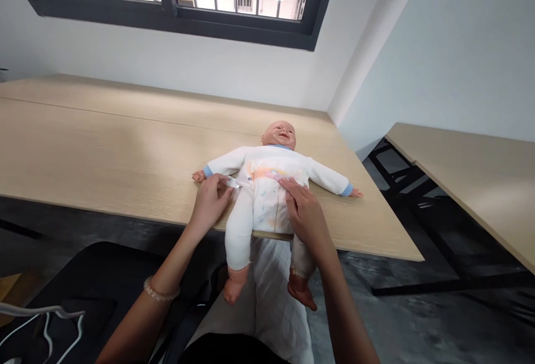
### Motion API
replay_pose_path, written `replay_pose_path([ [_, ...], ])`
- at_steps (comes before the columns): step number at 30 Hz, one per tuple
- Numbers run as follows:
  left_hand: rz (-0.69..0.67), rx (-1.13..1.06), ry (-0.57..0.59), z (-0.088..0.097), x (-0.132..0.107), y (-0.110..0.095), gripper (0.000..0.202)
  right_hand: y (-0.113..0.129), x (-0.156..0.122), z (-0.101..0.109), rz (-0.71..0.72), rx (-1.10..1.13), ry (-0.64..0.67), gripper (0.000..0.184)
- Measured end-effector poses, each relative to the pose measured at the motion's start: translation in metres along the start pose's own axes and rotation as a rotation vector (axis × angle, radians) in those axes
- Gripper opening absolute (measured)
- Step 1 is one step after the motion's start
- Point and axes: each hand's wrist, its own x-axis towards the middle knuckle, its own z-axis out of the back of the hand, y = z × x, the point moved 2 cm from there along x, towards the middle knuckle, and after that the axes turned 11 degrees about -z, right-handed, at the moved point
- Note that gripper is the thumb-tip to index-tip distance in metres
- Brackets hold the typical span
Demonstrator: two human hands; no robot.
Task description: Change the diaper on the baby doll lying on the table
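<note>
Bare forearms (346, 319) reach to a soft, light baby doll (263, 199) across the near edge of the table (104, 152), best steadied at the torso; the left hand (211, 202) pinches a clear tab (233, 183), the right hand (304, 213) presses with fingers spread.

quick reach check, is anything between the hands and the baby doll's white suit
Nothing visible stands in the way. The left hand is already at the suit's side, holding a clear plastic strip, and the right hand lies flat on the front of the baby doll's white suit.
</note>
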Motion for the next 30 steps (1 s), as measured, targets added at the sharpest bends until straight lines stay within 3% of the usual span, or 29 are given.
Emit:
replay_pose_path([
  [5, -0.023, 0.304, 0.040, -0.004, 0.009, 0.011, 0.038, 0.003, -0.002, -0.001, -0.003, 0.004, -0.015, 0.049],
  [10, -0.038, 0.321, 0.116, -0.002, 0.018, 0.016, 0.014, 0.001, -0.001, -0.003, -0.007, 0.014, -0.014, 0.048],
  [14, -0.085, 0.202, 0.108, 0.008, 0.017, 0.015, 0.017, 0.001, -0.001, -0.003, -0.006, 0.006, -0.020, 0.048],
  [18, -0.018, -0.046, 0.097, 0.012, 0.012, 0.015, 0.033, 0.002, -0.002, -0.004, 0.045, -0.083, 0.014, 0.048],
  [21, 0.009, -0.160, 0.058, 0.009, 0.011, 0.016, 0.027, 0.003, -0.001, -0.002, 0.107, -0.139, 0.047, 0.050],
  [25, 0.034, -0.159, -0.037, 0.009, 0.012, 0.017, 0.018, 0.011, 0.010, 0.006, 0.168, -0.094, 0.077, 0.042],
  [30, 0.038, -0.124, -0.153, 0.018, 0.010, 0.018, 0.019, 0.039, 0.037, 0.007, 0.267, -0.143, 0.153, 0.032],
])
